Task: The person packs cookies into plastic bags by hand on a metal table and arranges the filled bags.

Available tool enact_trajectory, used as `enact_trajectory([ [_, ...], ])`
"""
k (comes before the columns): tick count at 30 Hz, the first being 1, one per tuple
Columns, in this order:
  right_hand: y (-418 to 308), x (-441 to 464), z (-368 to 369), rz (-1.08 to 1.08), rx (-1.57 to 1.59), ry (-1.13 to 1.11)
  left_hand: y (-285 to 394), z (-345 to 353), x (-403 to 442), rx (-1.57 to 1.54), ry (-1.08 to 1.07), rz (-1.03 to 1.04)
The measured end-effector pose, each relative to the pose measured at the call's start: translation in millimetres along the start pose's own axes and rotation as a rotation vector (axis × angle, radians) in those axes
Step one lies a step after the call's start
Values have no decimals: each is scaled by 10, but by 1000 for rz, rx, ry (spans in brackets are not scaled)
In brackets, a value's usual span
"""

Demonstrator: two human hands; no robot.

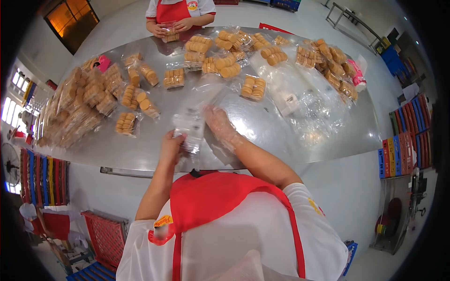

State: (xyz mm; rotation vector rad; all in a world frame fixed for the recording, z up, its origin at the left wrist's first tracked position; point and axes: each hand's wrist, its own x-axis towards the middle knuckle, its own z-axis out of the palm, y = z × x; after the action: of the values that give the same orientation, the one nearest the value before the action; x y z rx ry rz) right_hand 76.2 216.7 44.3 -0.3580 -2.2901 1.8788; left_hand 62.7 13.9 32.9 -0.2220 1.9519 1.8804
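My left hand (172, 146) is closed on the edge of a clear plastic bag (190, 125), low over the near part of the steel table. Across from it, my right hand (219, 124), in a thin clear glove, has its fingers curled against the bag's upper right edge. The bag looks flat, with no cookies visible inside. Just beyond my hands lie a pack of round cookies (253, 87) on the right and another cookie pack (174, 78) on the left.
On the steel table (154, 154), a large heap of packed cookies (77, 100) fills the left. More cookie packs (335, 65) and a spread of clear bags (304, 100) lie right. Opposite, a person in a red apron (173, 11) holds a cookie pack (170, 33).
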Motion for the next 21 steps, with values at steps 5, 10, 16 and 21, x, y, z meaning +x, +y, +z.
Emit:
enact_trajectory([
  [5, -34, -272, -605, -300, -996, -43, -266, -463, 363, 780, 361, 450],
  [10, 389, -438, -922, -338, -768, 285, 30, 27, 14, 1193, 541, 1128],
  [16, 748, -286, -1068, -304, -247, 655, 11, 1118, -279, 1244, -255, 920],
  [21, 728, -487, -1131, -345, -206, 733, -27, 1200, 137, 1264, -258, 802],
])
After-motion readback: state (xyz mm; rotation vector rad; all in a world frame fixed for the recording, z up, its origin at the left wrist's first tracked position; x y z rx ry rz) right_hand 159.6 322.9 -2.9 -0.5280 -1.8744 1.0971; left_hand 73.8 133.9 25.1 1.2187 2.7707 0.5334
